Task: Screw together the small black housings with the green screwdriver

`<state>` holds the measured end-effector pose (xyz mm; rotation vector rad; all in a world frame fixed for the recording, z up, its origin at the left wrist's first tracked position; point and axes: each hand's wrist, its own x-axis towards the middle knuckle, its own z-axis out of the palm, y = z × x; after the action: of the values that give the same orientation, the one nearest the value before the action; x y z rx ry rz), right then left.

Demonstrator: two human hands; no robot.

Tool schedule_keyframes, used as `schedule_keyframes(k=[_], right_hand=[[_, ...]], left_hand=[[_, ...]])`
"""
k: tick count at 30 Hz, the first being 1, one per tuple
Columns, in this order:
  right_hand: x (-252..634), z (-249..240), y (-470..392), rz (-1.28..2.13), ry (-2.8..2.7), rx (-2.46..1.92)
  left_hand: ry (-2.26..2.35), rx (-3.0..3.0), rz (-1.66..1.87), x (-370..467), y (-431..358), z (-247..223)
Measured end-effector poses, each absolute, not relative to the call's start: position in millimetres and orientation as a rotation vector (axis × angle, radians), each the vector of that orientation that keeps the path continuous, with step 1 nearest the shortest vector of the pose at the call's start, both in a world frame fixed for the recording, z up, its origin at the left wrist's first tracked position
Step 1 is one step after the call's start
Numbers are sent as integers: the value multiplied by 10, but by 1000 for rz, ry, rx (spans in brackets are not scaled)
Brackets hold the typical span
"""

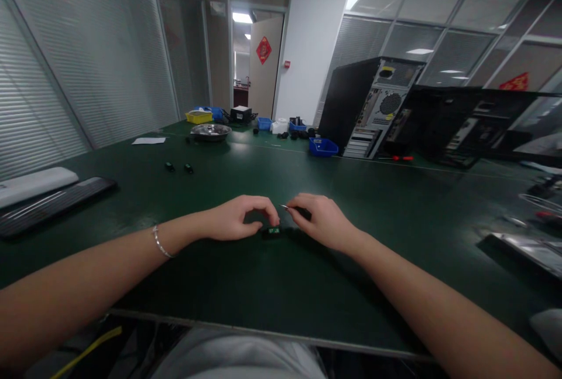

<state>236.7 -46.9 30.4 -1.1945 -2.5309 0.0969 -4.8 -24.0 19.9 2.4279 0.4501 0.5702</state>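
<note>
My left hand (pixel 239 217) rests over the table with thumb and fingers curved round a small black part with a green circuit board (pixel 274 230) on it. The fingertips are at the part's edges, and it sits on the green tabletop. Just to the right, my right hand (pixel 322 221) pinches a thin, silver metal piece (pixel 284 207) between thumb and forefinger. Its tip points left toward my left hand; its exact kind is too small to make out. Two small black parts (pixel 179 167) lie farther off at the left.
A keyboard (pixel 57 206) lies at the left. Across the green table (pixel 246 297) stand a metal bowl (pixel 211 132), a yellow bin (pixel 199 116) and a blue bin (pixel 324 146). Computer towers (pixel 369 106) rise at the back right. A metal object (pixel 531 250) lies at the right.
</note>
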Motion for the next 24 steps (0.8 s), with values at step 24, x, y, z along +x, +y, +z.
schedule_keyframes(k=[24], right_hand=[[2354,266,-508,99,-2721,-1104]], left_hand=[[1007,2400,669,102,-250,64]])
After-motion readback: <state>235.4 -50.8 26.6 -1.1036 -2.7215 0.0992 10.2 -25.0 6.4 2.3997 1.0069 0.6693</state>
